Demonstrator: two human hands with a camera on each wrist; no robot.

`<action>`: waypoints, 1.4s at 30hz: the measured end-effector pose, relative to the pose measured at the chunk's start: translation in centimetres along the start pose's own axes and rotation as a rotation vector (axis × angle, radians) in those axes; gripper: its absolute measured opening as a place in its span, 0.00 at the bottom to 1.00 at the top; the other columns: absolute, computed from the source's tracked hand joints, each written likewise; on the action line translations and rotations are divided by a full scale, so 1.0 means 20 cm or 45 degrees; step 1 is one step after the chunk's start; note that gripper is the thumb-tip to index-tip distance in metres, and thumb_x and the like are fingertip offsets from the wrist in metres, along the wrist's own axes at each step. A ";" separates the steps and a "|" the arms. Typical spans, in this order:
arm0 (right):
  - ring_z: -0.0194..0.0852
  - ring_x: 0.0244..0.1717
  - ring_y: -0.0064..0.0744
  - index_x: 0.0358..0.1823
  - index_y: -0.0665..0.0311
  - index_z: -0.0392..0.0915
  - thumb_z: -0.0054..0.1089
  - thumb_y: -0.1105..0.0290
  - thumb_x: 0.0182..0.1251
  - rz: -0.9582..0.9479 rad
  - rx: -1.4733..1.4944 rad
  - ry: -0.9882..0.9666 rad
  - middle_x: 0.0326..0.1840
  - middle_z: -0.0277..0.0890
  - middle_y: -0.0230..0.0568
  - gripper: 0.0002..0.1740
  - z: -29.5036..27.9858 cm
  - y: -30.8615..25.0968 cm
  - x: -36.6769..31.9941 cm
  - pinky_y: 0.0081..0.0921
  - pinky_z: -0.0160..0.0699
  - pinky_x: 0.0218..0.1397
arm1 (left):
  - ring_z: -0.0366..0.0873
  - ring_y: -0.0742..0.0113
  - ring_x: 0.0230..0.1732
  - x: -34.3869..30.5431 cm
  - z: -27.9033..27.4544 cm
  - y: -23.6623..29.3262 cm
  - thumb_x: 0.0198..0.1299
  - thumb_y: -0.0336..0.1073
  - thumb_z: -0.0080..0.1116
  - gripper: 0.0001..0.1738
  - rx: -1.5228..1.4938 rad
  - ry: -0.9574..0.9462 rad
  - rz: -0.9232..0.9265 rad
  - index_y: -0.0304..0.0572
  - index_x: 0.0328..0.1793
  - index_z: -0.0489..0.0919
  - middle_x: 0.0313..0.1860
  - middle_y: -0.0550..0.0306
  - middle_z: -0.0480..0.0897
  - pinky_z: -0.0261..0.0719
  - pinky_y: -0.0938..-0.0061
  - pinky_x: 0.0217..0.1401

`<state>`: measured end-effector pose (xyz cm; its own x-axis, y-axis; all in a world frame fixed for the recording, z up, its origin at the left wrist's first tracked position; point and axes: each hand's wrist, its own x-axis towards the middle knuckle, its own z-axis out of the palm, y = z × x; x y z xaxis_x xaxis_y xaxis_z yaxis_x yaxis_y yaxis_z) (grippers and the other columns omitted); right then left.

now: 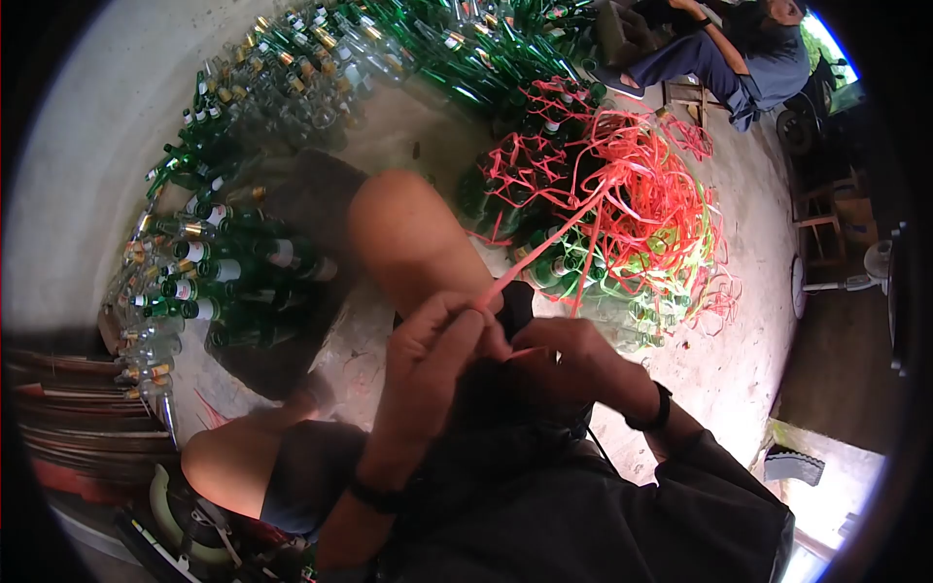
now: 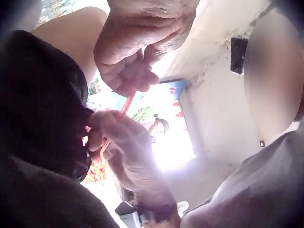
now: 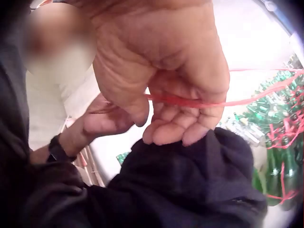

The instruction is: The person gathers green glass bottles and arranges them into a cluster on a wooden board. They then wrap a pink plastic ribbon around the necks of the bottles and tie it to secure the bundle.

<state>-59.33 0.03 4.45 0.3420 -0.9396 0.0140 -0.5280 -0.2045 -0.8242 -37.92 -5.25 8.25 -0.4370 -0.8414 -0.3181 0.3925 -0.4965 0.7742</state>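
Left hand (image 1: 428, 350), right hand (image 1: 569, 355) both pinch strap (image 1: 544, 248) | I judge it light, limp, slick | I'd grip short, fingertips.

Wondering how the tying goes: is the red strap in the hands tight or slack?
Tight: the red strap runs straight from the tangled pile to the left hand, and the right hand curls its fingers round it.

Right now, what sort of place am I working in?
Probably an informal bottle-sorting or recycling yard: heaps of green glass bottles on a bare concrete floor, a tangle of red plastic strapping, and bottle bundles tied with it.
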 end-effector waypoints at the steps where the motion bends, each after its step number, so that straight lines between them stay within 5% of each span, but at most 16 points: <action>1: 0.84 0.37 0.53 0.46 0.65 0.83 0.63 0.75 0.65 -0.121 -0.063 0.071 0.36 0.82 0.48 0.09 -0.02 0.09 -0.01 0.40 0.83 0.39 | 0.80 0.74 0.35 0.00 -0.02 0.00 0.77 0.33 0.51 0.09 -0.001 0.001 -0.001 0.35 0.49 0.79 0.34 0.58 0.82 0.81 0.75 0.46; 3: 0.84 0.36 0.51 0.37 0.65 0.82 0.63 0.72 0.65 -0.066 -0.299 0.118 0.32 0.80 0.44 0.04 -0.09 0.17 0.00 0.41 0.82 0.38 | 0.67 0.79 0.25 0.01 -0.07 0.01 0.78 0.33 0.49 0.08 -0.136 -0.060 0.197 0.37 0.49 0.76 0.27 0.63 0.73 0.71 0.80 0.31; 6: 0.84 0.37 0.51 0.36 0.64 0.82 0.63 0.71 0.66 -0.008 -0.480 0.231 0.32 0.80 0.44 0.05 -0.19 0.33 -0.01 0.41 0.82 0.39 | 0.55 0.81 0.22 0.00 -0.11 0.10 0.78 0.35 0.48 0.09 -0.222 0.032 0.216 0.38 0.50 0.76 0.26 0.67 0.66 0.57 0.83 0.24; 14: 0.83 0.37 0.49 0.37 0.65 0.82 0.63 0.69 0.70 0.108 -0.610 0.355 0.33 0.81 0.43 0.07 -0.32 0.59 -0.08 0.38 0.81 0.40 | 0.50 0.82 0.21 -0.06 -0.30 0.30 0.80 0.35 0.46 0.10 -0.288 0.035 0.497 0.39 0.56 0.75 0.30 0.68 0.63 0.49 0.82 0.21; 17: 0.83 0.37 0.49 0.38 0.65 0.82 0.63 0.68 0.71 0.068 -0.587 0.416 0.34 0.81 0.43 0.08 -0.32 0.59 -0.08 0.38 0.80 0.41 | 0.49 0.82 0.21 -0.13 -0.28 0.37 0.80 0.35 0.44 0.11 -0.292 0.188 0.576 0.37 0.58 0.74 0.29 0.69 0.60 0.48 0.82 0.20; 26: 0.81 0.33 0.51 0.37 0.65 0.82 0.64 0.68 0.69 0.043 -0.584 0.438 0.32 0.80 0.45 0.07 -0.33 0.56 -0.05 0.40 0.79 0.38 | 0.49 0.77 0.22 -0.23 -0.44 0.46 0.83 0.35 0.38 0.11 -0.457 -0.131 0.782 0.35 0.59 0.67 0.30 0.66 0.58 0.51 0.78 0.23; 31: 0.85 0.39 0.36 0.42 0.66 0.82 0.67 0.74 0.66 0.242 -0.484 0.338 0.36 0.83 0.42 0.06 -0.34 0.59 -0.07 0.31 0.82 0.43 | 0.48 0.77 0.23 -0.30 -0.51 0.50 0.83 0.34 0.37 0.10 -0.473 -0.129 0.792 0.36 0.60 0.66 0.30 0.65 0.58 0.52 0.78 0.25; 34: 0.84 0.41 0.30 0.46 0.68 0.81 0.70 0.75 0.63 0.152 -0.343 0.385 0.39 0.84 0.41 0.11 -0.33 0.56 -0.05 0.28 0.82 0.45 | 0.52 0.77 0.23 -0.34 -0.53 0.50 0.83 0.33 0.37 0.12 -0.396 -0.196 0.839 0.34 0.63 0.66 0.31 0.64 0.60 0.54 0.77 0.25; 39: 0.82 0.42 0.25 0.49 0.70 0.81 0.75 0.70 0.63 0.226 -0.155 0.256 0.44 0.84 0.39 0.18 -0.34 0.50 -0.04 0.27 0.82 0.47 | 0.52 0.78 0.22 -0.43 -0.57 0.50 0.83 0.33 0.38 0.11 -0.407 -0.153 0.884 0.36 0.63 0.65 0.31 0.64 0.61 0.54 0.78 0.25; 42: 0.83 0.39 0.25 0.50 0.69 0.82 0.75 0.70 0.64 0.221 -0.082 0.265 0.38 0.85 0.38 0.17 -0.35 0.44 -0.03 0.26 0.82 0.45 | 0.48 0.77 0.20 -0.47 -0.55 0.50 0.82 0.31 0.37 0.09 -0.451 -0.151 0.911 0.34 0.60 0.66 0.29 0.64 0.58 0.50 0.77 0.23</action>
<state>-69.52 -3.14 1.20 0.0783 -0.9969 -0.0027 -0.6153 -0.0462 -0.7869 -20.95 -4.66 12.84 -0.0579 -0.9625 0.2650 0.8343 0.0992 0.5424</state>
